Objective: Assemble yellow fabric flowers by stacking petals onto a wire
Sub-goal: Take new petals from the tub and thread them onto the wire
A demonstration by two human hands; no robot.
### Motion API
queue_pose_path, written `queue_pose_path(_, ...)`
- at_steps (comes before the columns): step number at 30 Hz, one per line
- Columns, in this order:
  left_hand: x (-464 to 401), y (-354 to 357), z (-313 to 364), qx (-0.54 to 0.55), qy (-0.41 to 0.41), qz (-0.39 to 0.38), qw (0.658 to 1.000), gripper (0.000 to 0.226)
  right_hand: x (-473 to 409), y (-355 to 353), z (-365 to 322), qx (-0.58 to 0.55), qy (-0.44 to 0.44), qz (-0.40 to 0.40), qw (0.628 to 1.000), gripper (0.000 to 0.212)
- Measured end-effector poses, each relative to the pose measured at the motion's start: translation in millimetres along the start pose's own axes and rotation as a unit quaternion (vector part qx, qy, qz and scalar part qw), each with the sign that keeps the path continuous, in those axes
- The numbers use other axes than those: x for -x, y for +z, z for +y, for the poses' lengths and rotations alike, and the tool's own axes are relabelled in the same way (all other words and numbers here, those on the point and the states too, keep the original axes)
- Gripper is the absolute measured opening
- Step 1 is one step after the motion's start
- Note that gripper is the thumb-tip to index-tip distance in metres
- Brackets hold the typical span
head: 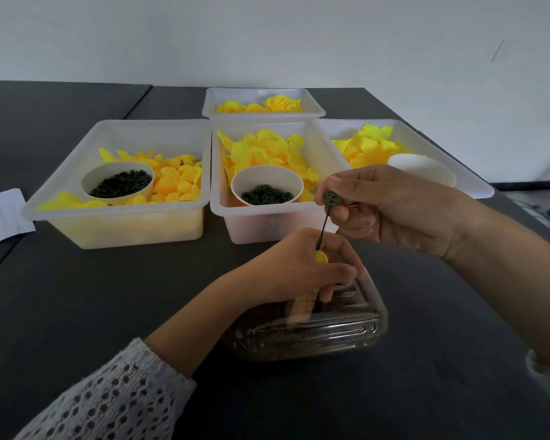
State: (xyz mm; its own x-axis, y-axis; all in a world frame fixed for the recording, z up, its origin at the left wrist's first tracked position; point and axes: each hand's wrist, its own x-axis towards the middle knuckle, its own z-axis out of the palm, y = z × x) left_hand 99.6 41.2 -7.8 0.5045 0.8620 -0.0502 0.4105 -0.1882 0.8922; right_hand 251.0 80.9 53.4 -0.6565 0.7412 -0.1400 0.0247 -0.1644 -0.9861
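My left hand (302, 265) grips the lower end of a thin dark wire (324, 224) with a bit of yellow petal (322, 257) showing between its fingers. The wire rises up and to the right. At its top, my right hand (391, 208) pinches a small dark green round piece (331, 199) on the wire. Both hands hover above the dark table, in front of the middle bin (232, 214).
Four clear bins hold yellow petals: left bin (61, 204), the middle one, right bin (477, 188), and far bin (210, 106) with finished flowers. Paper cups (116, 182) (267, 185) hold green pieces. A clear lidded box (315, 331) lies under my left hand. White paper (0, 217) at left.
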Motion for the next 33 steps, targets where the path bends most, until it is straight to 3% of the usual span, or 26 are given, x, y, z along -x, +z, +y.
queue_pose_path(10, -1, 0, -1, -0.001, -0.005, 0.002, 1.000, 0.008, 2, 2, 3, 0.058, -0.020, 0.022, 0.998, 0.031)
queue_pose_path(15, -1, 0, -2, 0.010, 0.003, -0.002, 1.000, 0.008, 4, -1, 7, 0.189, -0.034, 0.110, 0.975, 0.047)
queue_pose_path(26, -8, 1, -11, 0.042, 0.031, -0.004, 0.999, 0.009, 13, 1, 18, 0.255, -0.124, 0.053, 0.957, 0.011)
queue_pose_path(29, -7, 0, -13, 0.045, 0.035, -0.006, 0.998, 0.006, 8, 4, 25, 0.309, -0.148, 0.071, 0.937, 0.013)
queue_pose_path(33, -4, -8, -12, 0.002, 0.051, -0.041, 0.998, 0.019, 8, 4, 27, 0.335, -0.147, 0.064, 0.928, 0.014)
